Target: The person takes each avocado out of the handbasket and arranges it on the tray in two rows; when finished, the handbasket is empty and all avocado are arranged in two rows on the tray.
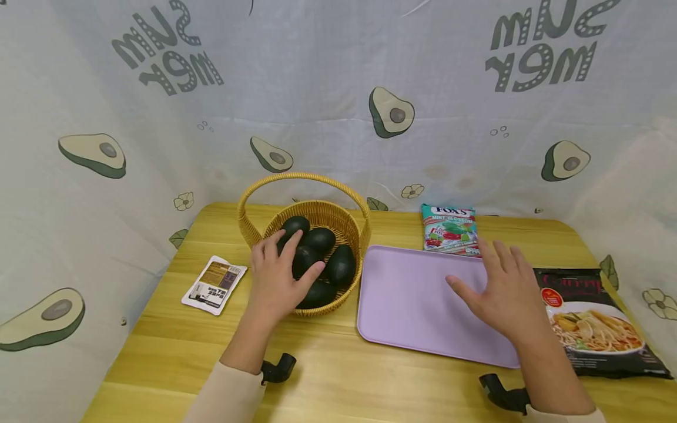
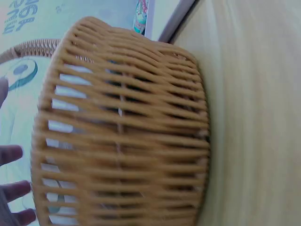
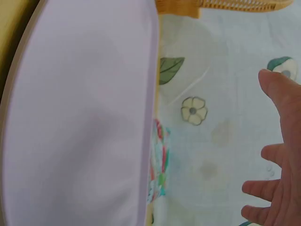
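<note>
Several dark green avocados (image 1: 341, 265) lie in a round wicker basket (image 1: 355, 286) with a tall arched handle. Over the basket's left side reaches my left hand (image 1: 279, 281), fingers spread and overlapping the avocados in the head view. In the left wrist view its fingertips (image 2: 11, 154) show beside the rim of the woven basket wall (image 2: 127, 141). My right hand (image 1: 505, 294) hovers with spread fingers above the right part of a lilac tray (image 1: 418, 302), holding nothing. The right wrist view shows that tray (image 3: 80, 117) beneath and the right hand's fingers (image 3: 263, 188) apart.
A white and brown packet (image 1: 214, 285) lies left of the basket. Behind the tray is a Fox's candy bag (image 1: 449, 229). To the tray's right lies a black noodle package (image 1: 597, 323). A printed curtain (image 1: 317, 88) hangs behind the wooden table (image 1: 338, 376).
</note>
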### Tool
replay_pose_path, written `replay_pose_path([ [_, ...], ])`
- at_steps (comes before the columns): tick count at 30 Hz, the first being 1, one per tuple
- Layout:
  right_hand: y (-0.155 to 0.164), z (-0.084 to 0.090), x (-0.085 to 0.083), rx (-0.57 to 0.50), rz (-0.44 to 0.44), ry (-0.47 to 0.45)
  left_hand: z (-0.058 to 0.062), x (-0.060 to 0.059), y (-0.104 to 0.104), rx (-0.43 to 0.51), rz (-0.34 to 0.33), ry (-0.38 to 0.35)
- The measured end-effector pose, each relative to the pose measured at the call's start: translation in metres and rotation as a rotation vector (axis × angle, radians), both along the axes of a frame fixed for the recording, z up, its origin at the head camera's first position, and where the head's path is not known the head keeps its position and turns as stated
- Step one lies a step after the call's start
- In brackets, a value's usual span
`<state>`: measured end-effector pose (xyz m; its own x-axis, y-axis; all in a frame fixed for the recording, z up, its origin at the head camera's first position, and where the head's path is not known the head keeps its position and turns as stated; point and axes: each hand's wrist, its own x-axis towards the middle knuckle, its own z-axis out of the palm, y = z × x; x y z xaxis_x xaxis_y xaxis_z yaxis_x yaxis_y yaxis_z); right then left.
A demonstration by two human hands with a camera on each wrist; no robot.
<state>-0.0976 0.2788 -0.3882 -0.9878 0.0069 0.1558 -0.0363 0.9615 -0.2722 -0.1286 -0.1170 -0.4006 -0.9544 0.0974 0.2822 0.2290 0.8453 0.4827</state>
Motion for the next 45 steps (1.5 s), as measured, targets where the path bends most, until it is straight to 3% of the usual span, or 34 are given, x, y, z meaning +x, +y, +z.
replay_pose_path([
  [9, -0.024, 0.013, 0.008, -0.14, 0.066, 0.063, -0.018, 0.008, -0.026, 0.271, 0.171, 0.056],
  [13, -0.037, 0.017, 0.009, -0.176, 0.096, 0.079, -0.027, 0.008, -0.034, 0.424, 0.212, 0.063],
  [19, -0.059, 0.017, 0.01, -0.233, 0.152, 0.13, -0.039, 0.007, -0.038, 0.573, 0.213, 0.03],
  [26, -0.084, 0.006, 0.009, -0.275, 0.216, 0.173, -0.05, 0.001, -0.036, 0.731, 0.187, 0.015],
  [38, -0.119, 0.001, 0.002, -0.368, 0.327, 0.057, -0.058, -0.008, -0.033, 0.929, 0.202, -0.016],
  [45, -0.143, 0.0, -0.005, -0.397, 0.418, 0.055, -0.064, -0.011, -0.031, 1.002, 0.229, -0.056],
])
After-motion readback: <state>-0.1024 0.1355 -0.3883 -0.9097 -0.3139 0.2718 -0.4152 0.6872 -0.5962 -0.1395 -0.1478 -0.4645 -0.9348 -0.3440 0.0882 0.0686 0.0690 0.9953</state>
